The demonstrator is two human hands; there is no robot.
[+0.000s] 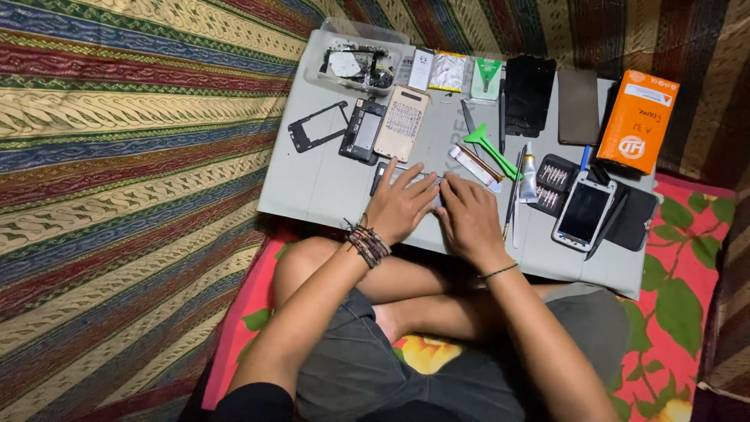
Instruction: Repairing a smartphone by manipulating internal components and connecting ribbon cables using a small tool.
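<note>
My left hand (401, 205) and my right hand (467, 219) rest side by side on a dark phone (384, 170) lying on the grey work mat (320, 187). Both press down on it, and most of the phone is hidden under my fingers. Just beyond my hands lie a black phone body (362, 130) and a beige phone back panel (401, 123). A black phone frame (315, 126) lies to their left. A green plastic pry tool (489, 148) sits just past my right hand.
A white smartphone (584, 212) and a black case of screwdriver bits (551, 184) lie at the right. An orange box (638, 119), a clear parts tray (355, 62), small packets and a glue tube (529, 173) line the mat's far side. Striped fabric surrounds everything.
</note>
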